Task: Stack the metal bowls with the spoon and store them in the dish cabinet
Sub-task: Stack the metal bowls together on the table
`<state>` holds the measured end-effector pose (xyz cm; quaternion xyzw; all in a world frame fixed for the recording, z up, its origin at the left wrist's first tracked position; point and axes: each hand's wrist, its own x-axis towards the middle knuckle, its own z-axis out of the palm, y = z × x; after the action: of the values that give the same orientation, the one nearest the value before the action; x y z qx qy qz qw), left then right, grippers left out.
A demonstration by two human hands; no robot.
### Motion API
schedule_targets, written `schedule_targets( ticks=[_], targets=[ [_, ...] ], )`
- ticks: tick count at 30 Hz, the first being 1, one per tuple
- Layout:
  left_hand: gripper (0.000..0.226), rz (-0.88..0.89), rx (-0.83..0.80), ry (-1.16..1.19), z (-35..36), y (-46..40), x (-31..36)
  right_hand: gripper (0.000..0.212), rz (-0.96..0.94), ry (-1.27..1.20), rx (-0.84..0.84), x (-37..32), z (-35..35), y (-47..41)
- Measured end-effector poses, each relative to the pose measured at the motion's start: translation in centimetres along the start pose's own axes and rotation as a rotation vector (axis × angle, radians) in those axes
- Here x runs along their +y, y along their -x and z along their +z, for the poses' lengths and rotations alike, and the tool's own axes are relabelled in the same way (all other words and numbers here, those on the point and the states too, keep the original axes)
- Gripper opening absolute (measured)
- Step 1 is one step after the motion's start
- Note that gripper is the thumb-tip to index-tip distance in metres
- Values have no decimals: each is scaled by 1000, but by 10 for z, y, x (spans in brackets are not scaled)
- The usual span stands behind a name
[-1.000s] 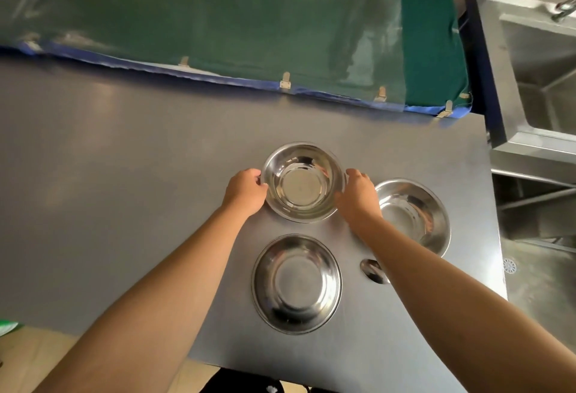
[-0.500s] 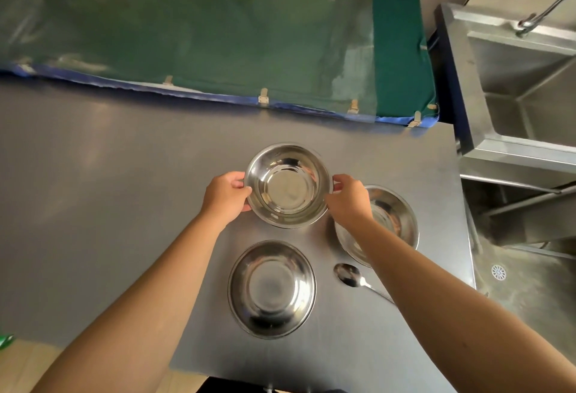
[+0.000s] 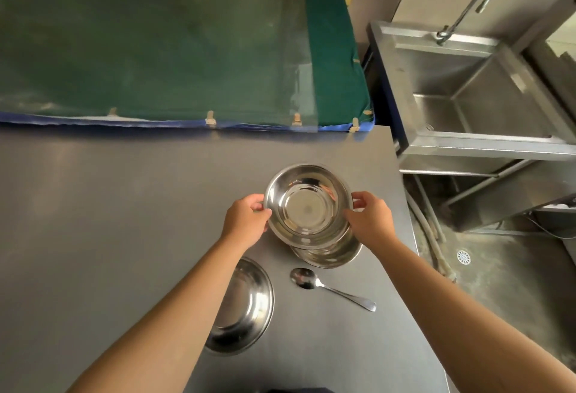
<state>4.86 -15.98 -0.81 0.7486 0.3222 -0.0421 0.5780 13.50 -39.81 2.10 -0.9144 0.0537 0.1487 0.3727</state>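
Both hands clamp one metal bowl [image 3: 307, 205] by its rim, the left hand [image 3: 247, 219] on its left edge, the right hand [image 3: 369, 221] on its right. The held bowl overlaps a second bowl [image 3: 332, 254] on the surface [image 3: 93, 221]. Nearer than that second bowl lie the spoon [image 3: 330, 288] and, leftward, a third bowl [image 3: 246, 308]. Bare steel spreads far left; the surface's right edge runs close.
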Motion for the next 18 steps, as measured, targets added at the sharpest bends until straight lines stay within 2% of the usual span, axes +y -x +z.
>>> schedule_targets(
  ticks=[10,15,18],
  targets=[
    [38,81,-61,-311,56,4,-8,35,142,-39,3,59,-18,3],
    [40,92,-62,-383,66,3,-15,34,160,-15,-14,71,-13,1],
    [51,74,-51,-401,66,2,-16,32,169,-5,-31,73,-8,-1]
  ],
)
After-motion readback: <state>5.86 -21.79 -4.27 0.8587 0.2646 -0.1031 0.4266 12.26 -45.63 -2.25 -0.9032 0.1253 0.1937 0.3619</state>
